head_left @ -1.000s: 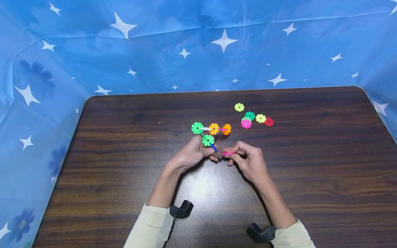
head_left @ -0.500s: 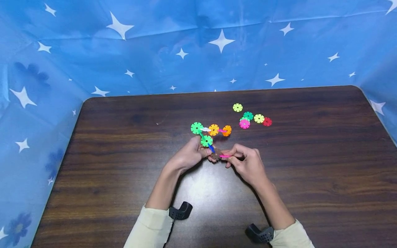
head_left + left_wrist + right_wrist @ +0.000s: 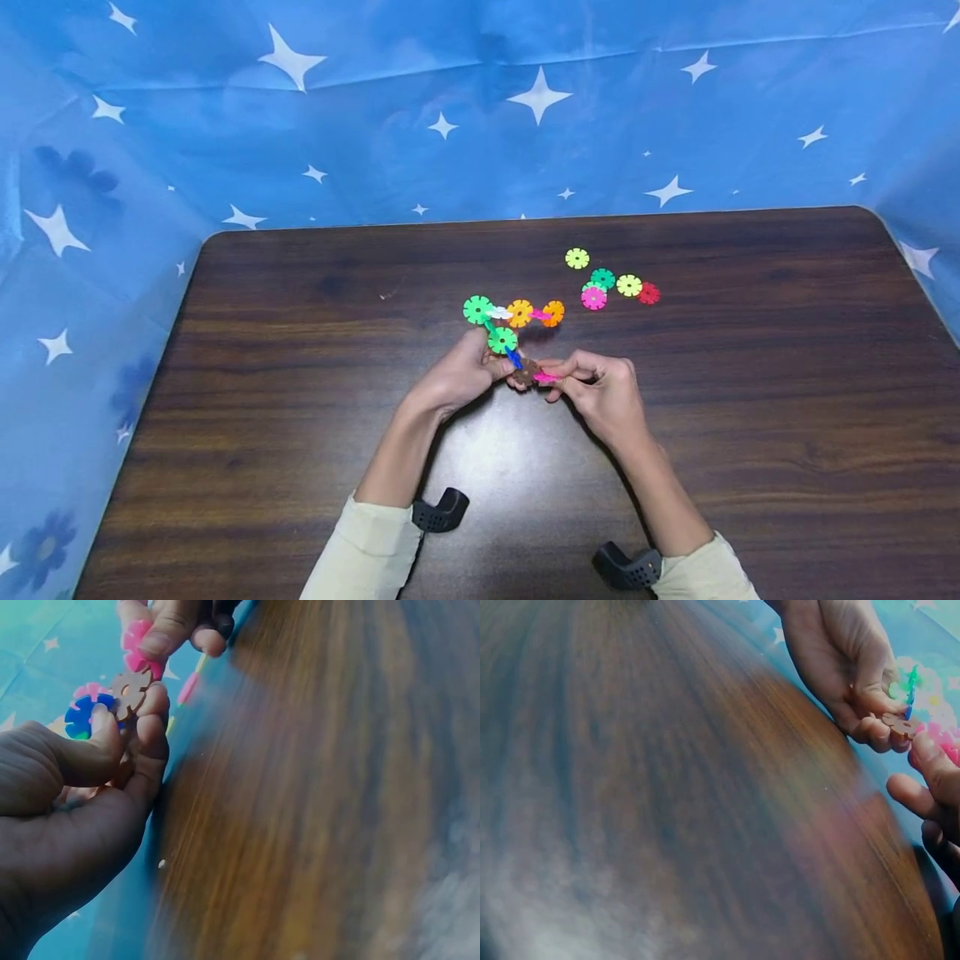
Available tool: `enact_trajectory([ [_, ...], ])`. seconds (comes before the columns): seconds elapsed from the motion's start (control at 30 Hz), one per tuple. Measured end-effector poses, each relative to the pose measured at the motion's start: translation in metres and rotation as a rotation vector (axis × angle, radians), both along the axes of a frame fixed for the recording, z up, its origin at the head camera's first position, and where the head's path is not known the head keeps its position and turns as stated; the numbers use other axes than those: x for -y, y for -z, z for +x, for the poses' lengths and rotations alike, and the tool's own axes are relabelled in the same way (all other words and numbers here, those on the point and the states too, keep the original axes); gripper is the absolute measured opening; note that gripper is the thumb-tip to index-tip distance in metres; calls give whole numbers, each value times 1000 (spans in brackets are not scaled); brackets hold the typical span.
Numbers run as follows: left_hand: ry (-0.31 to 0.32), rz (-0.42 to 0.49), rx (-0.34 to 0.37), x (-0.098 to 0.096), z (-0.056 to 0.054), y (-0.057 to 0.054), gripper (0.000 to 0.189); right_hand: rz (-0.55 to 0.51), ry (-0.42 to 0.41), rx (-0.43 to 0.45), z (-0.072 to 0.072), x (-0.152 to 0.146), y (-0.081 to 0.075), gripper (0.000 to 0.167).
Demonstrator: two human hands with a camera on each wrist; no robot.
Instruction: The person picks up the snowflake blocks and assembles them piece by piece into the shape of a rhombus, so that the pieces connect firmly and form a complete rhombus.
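Evidently, the brown disc (image 3: 528, 373) is gripped by the left hand (image 3: 459, 375): it is backed by curled fingers, while the thumb is pressed on the blue disc (image 3: 513, 359), seen toward eleven o'clock from it in the head view. At three o'clock, the pink disc (image 3: 546, 377) is pinched narrowly between the thumb and fingers of the right hand (image 3: 603, 392), its edge set against the brown rim; whether the slots are mated cannot be told. The rest of the chain (image 3: 477, 310) is spread away from the person: green discs (image 3: 498, 343) toward eleven, orange discs (image 3: 514, 317) at twelve and one.

If the pink disc is pushed at a slant, the slots could be missed and a tooth bent. With too hard a thumb press, the blue joint could be worked loose. Since little support seems given to the orange end, it could be sagged or twisted free by any jolt. Were it swung toward two o'clock, the loose discs (image 3: 629, 285) on the table (image 3: 262, 400) could be scattered.
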State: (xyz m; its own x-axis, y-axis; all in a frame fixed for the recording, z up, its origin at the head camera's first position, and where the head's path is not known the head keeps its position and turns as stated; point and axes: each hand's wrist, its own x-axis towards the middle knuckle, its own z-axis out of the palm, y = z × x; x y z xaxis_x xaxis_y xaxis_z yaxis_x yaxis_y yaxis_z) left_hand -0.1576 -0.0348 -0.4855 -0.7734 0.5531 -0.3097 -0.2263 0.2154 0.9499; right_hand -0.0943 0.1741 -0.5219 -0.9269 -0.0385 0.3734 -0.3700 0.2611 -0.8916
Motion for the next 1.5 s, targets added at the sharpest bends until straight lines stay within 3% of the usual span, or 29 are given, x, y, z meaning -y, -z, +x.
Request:
enact_trajectory([
  [0.17, -10, 13, 1, -2, 1, 1, 16, -68, -8, -1, 0, 1, 0, 13],
  [0.43, -60, 14, 49, -4, 3, -1, 18, -104, 8, 71, 2, 5, -2, 10],
  [0.67, -87, 35, 68, -4, 2, 1, 18, -67, 29, 107, 1, 5, -4, 7],
  [0.83, -112, 143, 133, -3, 0, 5, 15, 70, 86, 66, -2, 1, -5, 15],
  [0.97, -105, 201, 147, 1, -2, 7, 21, 164, 230, 34, -4, -1, -6, 33],
  [1.1, -61, 195, 136, 3, -3, 7, 22, 281, 341, 76, -6, 0, -5, 46],
  [1.27, -28, 213, 128, 4, -3, 6, 21, 485, 345, 155, -8, 4, -4, 52],
  [1.5, 43, 225, 67, 4, -2, 6, 23, 516, 393, 173, -6, 4, -4, 48],
])
